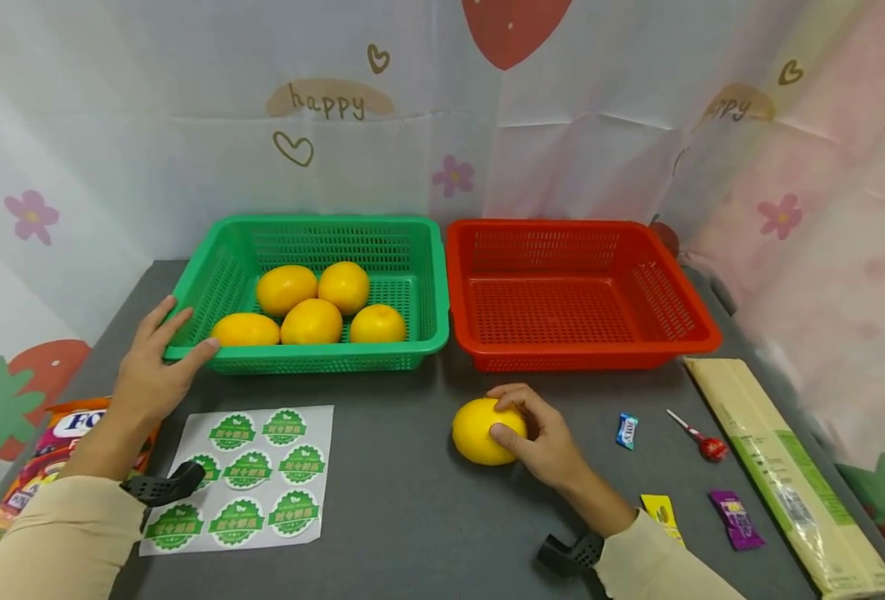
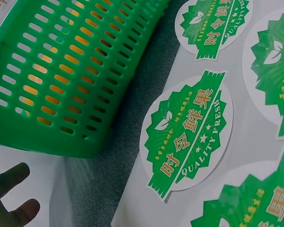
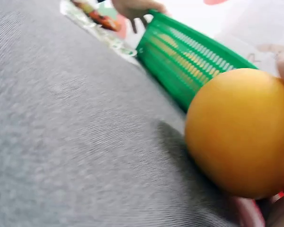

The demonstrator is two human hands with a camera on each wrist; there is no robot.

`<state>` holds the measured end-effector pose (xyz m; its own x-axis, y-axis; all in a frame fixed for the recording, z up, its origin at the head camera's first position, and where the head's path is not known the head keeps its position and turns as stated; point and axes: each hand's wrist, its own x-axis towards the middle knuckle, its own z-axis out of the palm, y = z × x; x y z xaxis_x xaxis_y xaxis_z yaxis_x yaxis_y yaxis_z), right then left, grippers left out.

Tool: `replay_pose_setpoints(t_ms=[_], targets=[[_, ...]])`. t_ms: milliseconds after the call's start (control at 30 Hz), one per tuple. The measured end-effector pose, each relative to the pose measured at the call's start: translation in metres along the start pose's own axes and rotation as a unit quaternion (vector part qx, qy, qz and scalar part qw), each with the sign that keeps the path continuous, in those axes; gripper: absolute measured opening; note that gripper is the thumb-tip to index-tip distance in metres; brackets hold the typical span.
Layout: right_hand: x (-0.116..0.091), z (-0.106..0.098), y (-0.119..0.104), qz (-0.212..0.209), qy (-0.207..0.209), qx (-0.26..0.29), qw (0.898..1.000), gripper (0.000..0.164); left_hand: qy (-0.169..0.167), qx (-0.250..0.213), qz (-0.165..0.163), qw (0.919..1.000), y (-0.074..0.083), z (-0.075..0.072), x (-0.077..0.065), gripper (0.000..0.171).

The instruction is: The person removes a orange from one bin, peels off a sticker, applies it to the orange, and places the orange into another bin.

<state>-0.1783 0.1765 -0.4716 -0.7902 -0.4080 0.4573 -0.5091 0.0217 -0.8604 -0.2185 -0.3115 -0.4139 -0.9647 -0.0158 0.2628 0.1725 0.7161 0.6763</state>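
Observation:
My right hand (image 1: 543, 437) holds a yellow-orange citrus fruit (image 1: 480, 432), fingers over its top and thumb on the near side. It looks orange and round in the right wrist view (image 3: 241, 135), low over the grey table; whether it touches the table I cannot tell. My left hand (image 1: 157, 362) rests at the left front corner of the green basket (image 1: 322, 360), its visible fingers spread along the rim. Two fingertips (image 2: 26, 208) show outside the basket in the left wrist view. Inside lie several similar fruits (image 1: 311, 322).
A red basket (image 1: 585, 348) stands beside the green one, nothing in it. A sheet of green round stickers (image 1: 247, 471) lies left of centre, near a snack bag (image 1: 37, 483). Rightward are a lollipop (image 1: 711, 447), small wrapped sweets (image 1: 735, 518) and a long pale packet (image 1: 791, 475).

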Motion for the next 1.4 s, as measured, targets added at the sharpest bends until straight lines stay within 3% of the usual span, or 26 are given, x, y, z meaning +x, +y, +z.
replay_pose_setpoints(t_ms=[100,167,267,600,800,867,967,1067,1133,1267,1400], targets=[[0.0,-0.002,-0.004,0.059,-0.014,-0.081,0.995,0.05,0.001,0.001,-0.001,1.0,-0.001,-0.001,-0.001,0.067],[0.001,-0.003,-0.007,0.093,-0.035,-0.148,0.984,0.065,0.001,0.001,-0.003,1.0,-0.002,-0.003,-0.001,0.067],[0.003,-0.006,-0.009,0.101,-0.067,-0.21,0.97,0.072,0.002,0.004,-0.005,1.0,-0.002,-0.004,0.0,0.067],[0.003,-0.004,0.0,0.026,-0.087,-0.172,0.981,0.081,0.004,0.014,-0.015,0.9998,-0.002,-0.005,-0.003,0.067],[-0.002,-0.002,-0.001,0.047,-0.08,-0.156,0.983,0.083,-0.004,0.018,-0.016,0.9997,0.0,-0.005,-0.005,0.069],[-0.004,0.0,-0.004,0.057,-0.076,-0.155,0.983,0.081,0.018,0.006,0.002,0.9998,0.005,-0.005,-0.009,0.068],[-0.005,0.003,-0.011,0.064,-0.072,-0.151,0.984,0.079,0.089,-0.035,0.042,0.9945,0.019,-0.004,-0.021,0.063],[-0.004,0.004,-0.016,0.06,-0.068,-0.14,0.986,0.079,0.167,-0.08,0.102,0.9774,0.038,-0.002,-0.035,0.058],[-0.003,0.003,-0.016,0.058,-0.067,-0.139,0.986,0.079,0.193,-0.111,0.143,0.9645,0.049,0.001,-0.043,0.054],[-0.004,-0.001,-0.009,0.061,-0.067,-0.148,0.985,0.079,0.181,-0.168,0.203,0.9476,0.06,0.01,-0.053,0.048],[-0.004,-0.004,-0.003,0.053,-0.072,-0.143,0.986,0.078,0.138,-0.193,0.193,0.9521,0.055,0.018,-0.063,0.04]])
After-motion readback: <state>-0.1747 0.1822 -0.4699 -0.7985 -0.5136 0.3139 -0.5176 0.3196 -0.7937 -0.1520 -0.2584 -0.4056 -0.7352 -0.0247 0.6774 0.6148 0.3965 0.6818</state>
